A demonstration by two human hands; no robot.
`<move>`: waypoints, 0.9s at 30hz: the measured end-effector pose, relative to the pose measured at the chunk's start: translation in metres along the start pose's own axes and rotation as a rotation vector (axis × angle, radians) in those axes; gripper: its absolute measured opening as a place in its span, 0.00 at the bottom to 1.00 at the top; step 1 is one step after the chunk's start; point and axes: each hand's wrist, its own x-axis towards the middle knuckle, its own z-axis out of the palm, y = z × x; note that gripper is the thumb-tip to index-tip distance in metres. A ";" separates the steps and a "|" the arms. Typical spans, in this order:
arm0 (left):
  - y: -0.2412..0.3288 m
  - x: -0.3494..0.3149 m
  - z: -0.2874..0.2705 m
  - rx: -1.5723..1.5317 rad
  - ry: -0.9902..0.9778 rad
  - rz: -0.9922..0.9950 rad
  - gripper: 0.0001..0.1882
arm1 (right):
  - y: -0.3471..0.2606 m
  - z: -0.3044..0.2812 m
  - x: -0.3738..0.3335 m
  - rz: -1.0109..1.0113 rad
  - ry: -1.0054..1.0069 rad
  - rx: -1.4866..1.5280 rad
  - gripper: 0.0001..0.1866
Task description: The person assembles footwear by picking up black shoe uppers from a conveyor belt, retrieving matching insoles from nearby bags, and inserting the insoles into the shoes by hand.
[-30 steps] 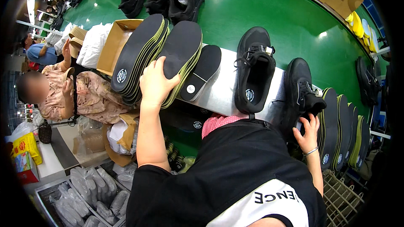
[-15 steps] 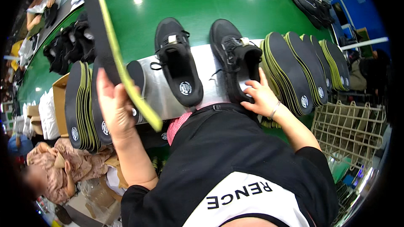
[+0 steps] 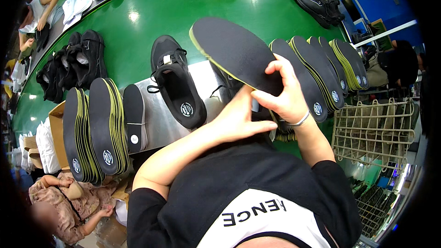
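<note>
A loose insole (image 3: 232, 48), black with a yellow-green edge, is tilted in the air above the metal plate. My right hand (image 3: 290, 95) pinches its near end between thumb and fingers. Beneath that end is my left hand (image 3: 241, 114), thumb stretched out and apart; its fingertips reach the insole's edge and are partly covered. Left of my hands a black lace-up shoe (image 3: 167, 57) stands with an insole showing inside. A second black shoe (image 3: 224, 82) is mostly hidden behind the raised insole and my hands.
Stacks of insoles flank the shoes, a left stack (image 3: 106, 124) and a right stack (image 3: 305, 73). More black shoes stand on the green table (image 3: 206, 0), at the left (image 3: 87, 57) and far right (image 3: 317, 6). A wire rack (image 3: 372, 131) is at right. Other people work at left.
The insole has swung from the left over to the right shoe, and my right hand now grips it. My right hand has left the shoe; my left hand has crossed rightward. The view has shifted.
</note>
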 end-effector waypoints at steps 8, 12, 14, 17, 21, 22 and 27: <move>-0.008 0.012 -0.027 -1.036 0.325 -0.157 0.23 | 0.001 -0.004 -0.028 -0.054 -0.101 0.023 0.11; -0.017 0.021 -0.007 -1.007 0.557 -0.179 0.17 | -0.006 0.007 -0.035 0.055 -0.148 -0.165 0.20; -0.018 0.021 -0.003 -0.876 0.498 -0.181 0.21 | -0.002 0.003 -0.034 0.137 -0.215 -0.109 0.20; -0.021 0.023 -0.011 -0.400 0.419 -0.132 0.34 | 0.016 -0.016 -0.038 0.028 -0.046 -0.095 0.14; -0.054 0.017 -0.013 0.592 0.403 -0.351 0.49 | 0.020 -0.046 -0.047 0.386 -0.001 0.471 0.13; -0.062 0.016 -0.013 0.501 0.303 -0.465 0.48 | 0.019 -0.050 -0.049 0.455 -0.021 0.559 0.13; -0.062 0.023 -0.016 -0.170 0.321 -0.491 0.41 | 0.029 -0.053 -0.064 0.485 -0.118 0.448 0.14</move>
